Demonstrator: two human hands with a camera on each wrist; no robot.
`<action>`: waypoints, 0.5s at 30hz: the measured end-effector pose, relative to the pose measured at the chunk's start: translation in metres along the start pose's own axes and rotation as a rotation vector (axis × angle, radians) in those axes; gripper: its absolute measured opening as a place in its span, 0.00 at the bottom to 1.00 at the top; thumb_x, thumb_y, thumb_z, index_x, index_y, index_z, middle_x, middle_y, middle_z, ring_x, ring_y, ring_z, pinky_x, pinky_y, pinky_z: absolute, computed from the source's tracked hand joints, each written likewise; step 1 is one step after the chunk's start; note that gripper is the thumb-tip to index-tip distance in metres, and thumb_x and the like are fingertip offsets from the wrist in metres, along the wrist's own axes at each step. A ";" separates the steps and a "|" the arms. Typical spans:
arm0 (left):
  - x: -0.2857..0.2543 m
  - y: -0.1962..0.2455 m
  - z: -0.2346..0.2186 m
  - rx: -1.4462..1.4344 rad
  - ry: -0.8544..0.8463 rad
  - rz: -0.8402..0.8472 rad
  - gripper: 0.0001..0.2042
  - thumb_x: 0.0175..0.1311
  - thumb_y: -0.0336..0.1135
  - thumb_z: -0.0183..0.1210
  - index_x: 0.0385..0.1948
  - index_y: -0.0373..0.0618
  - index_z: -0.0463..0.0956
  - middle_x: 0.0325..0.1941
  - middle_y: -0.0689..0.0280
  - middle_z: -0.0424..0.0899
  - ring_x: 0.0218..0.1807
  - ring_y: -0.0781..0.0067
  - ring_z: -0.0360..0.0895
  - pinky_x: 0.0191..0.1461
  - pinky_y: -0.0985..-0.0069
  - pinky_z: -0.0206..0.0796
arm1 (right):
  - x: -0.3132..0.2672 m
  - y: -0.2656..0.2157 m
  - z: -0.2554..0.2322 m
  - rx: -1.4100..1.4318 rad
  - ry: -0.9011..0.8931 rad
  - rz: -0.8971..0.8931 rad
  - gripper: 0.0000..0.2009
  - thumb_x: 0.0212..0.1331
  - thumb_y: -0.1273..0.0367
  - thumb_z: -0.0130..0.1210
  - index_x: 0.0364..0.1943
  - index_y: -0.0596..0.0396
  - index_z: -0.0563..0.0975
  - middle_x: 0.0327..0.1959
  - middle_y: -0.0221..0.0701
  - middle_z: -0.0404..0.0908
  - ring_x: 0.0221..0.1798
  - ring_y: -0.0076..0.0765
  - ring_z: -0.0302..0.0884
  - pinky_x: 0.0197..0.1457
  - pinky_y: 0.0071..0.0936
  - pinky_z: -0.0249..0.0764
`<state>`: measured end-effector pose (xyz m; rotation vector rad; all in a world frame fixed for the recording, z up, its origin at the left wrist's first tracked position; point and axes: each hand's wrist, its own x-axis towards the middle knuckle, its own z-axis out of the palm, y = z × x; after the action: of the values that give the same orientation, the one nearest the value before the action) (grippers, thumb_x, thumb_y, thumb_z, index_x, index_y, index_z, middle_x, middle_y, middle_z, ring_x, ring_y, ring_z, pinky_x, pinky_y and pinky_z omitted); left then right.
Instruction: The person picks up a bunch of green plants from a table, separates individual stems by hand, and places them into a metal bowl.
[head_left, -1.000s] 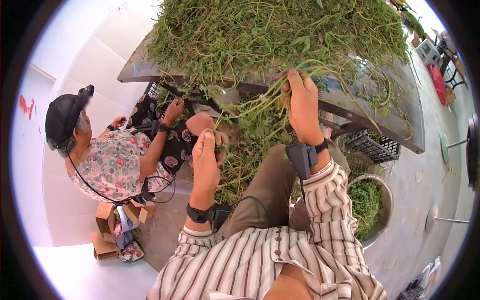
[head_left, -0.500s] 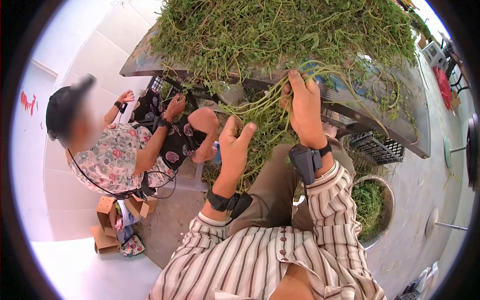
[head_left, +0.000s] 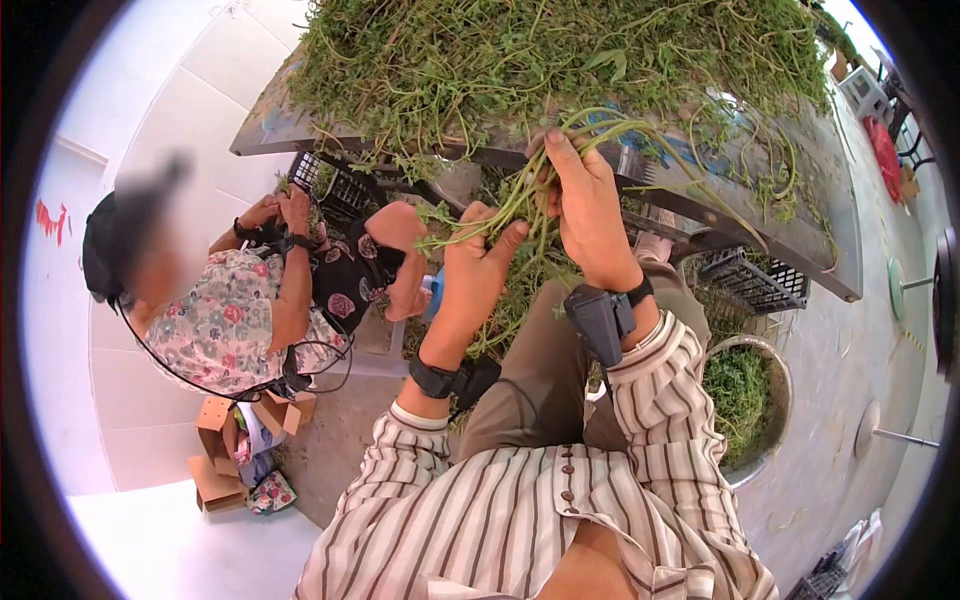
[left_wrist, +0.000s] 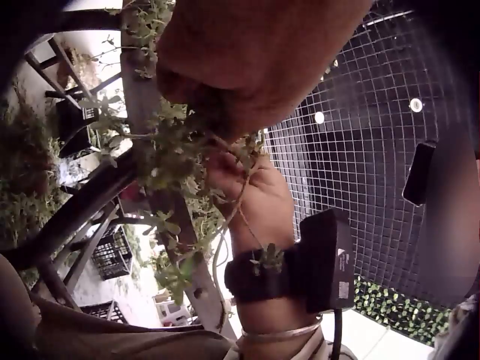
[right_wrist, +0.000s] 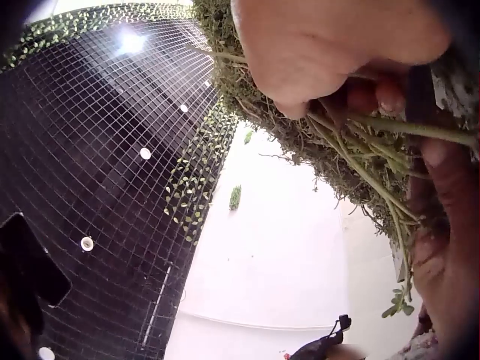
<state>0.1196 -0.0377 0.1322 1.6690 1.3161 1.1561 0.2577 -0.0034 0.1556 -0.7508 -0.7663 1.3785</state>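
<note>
My right hand (head_left: 592,215) grips a bundle of long green plant stems (head_left: 522,192) at the table's front edge, thumb on top. The stems' curved ends loop to the right over the tabletop. Close by on the left, my left hand (head_left: 474,268) pinches the bundle's leafy side between thumb and fingers. In the left wrist view, small leaves (left_wrist: 176,161) hang below the left hand (left_wrist: 255,60), whose fingertips are in shadow. The right wrist view has stems (right_wrist: 352,154) running from the right hand's curled fingers to the left hand (right_wrist: 442,262).
A large pile of greens (head_left: 560,60) covers the metal table (head_left: 835,240). Loose greens lie below, by my legs. A round tub (head_left: 780,400) of greens and a black crate (head_left: 755,290) stand at right. Another person (head_left: 225,310) sits at left near cardboard boxes (head_left: 215,480).
My left hand let go at the lower left, moved right and up with fingers open, and now takes the stems beside my right hand. The right hand keeps its grip, shifting slightly left.
</note>
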 end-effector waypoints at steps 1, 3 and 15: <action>0.001 -0.002 0.000 0.074 0.021 0.126 0.10 0.60 0.35 0.57 0.33 0.36 0.74 0.28 0.66 0.66 0.30 0.75 0.62 0.35 0.79 0.58 | 0.001 0.002 0.000 0.000 0.002 0.001 0.13 0.63 0.58 0.48 0.31 0.53 0.71 0.23 0.23 0.69 0.21 0.14 0.61 0.23 0.15 0.58; 0.003 -0.004 -0.001 0.104 0.031 0.156 0.09 0.61 0.34 0.56 0.34 0.36 0.73 0.31 0.65 0.67 0.32 0.71 0.64 0.37 0.77 0.59 | 0.006 0.007 0.003 0.119 -0.038 -0.087 0.13 0.64 0.59 0.47 0.34 0.55 0.71 0.23 0.25 0.70 0.23 0.19 0.63 0.27 0.19 0.62; -0.008 0.021 -0.024 0.483 -0.180 0.336 0.06 0.62 0.30 0.50 0.35 0.37 0.71 0.38 0.58 0.70 0.35 0.53 0.70 0.37 0.66 0.62 | 0.000 0.001 0.007 0.471 -0.136 0.191 0.16 0.65 0.58 0.42 0.25 0.53 0.65 0.13 0.21 0.55 0.14 0.19 0.50 0.18 0.20 0.54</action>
<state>0.1037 -0.0506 0.1582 2.3576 1.2992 0.8784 0.2518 -0.0030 0.1586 -0.3671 -0.4510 1.7158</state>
